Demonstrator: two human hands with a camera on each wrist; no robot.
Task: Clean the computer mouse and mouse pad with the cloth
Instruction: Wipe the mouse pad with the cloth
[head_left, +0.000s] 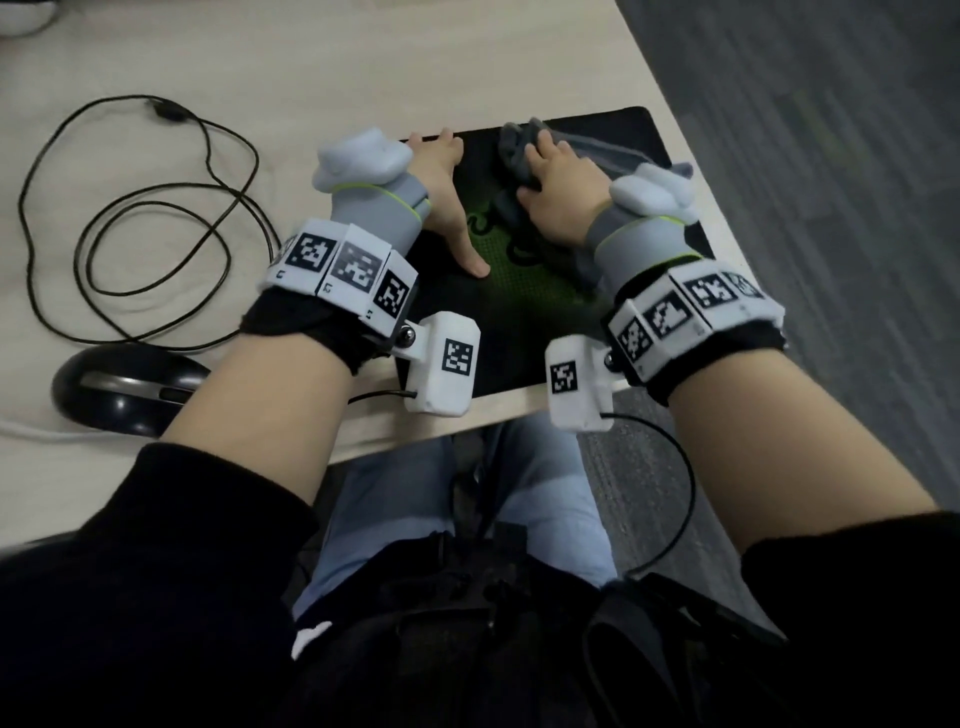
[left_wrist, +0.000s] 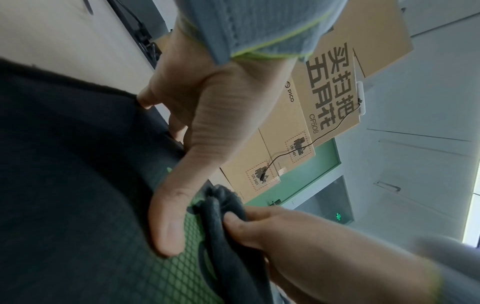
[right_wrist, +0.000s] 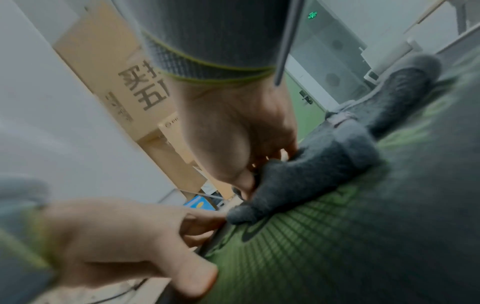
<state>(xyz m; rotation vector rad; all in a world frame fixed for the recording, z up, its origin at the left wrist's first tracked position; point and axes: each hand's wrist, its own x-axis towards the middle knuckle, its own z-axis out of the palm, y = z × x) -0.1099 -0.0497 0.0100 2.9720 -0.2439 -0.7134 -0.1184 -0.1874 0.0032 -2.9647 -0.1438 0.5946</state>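
A black mouse pad (head_left: 524, 322) with a green logo lies at the desk's right front corner. My left hand (head_left: 441, 182) presses flat on its left part, fingers reaching the far left edge and thumb (left_wrist: 168, 216) spread onto the green print. My right hand (head_left: 556, 176) grips a bunched dark grey cloth (head_left: 514, 150) on the pad's far middle; loose cloth trails toward the right edge. The wrist views show the cloth (right_wrist: 311, 164) pressed on the pad (right_wrist: 337, 246) just beside the left thumb. The black computer mouse (head_left: 119, 389) sits off the pad at the desk's near left, partly behind my left forearm.
The mouse's black cable (head_left: 145, 223) lies coiled on the pale desk (head_left: 363, 78) left of the pad. The desk's edge runs diagonally just right of the pad, with grey carpet (head_left: 831, 156) beyond. Cardboard boxes (left_wrist: 335, 86) stand past the desk. My lap is below the front edge.
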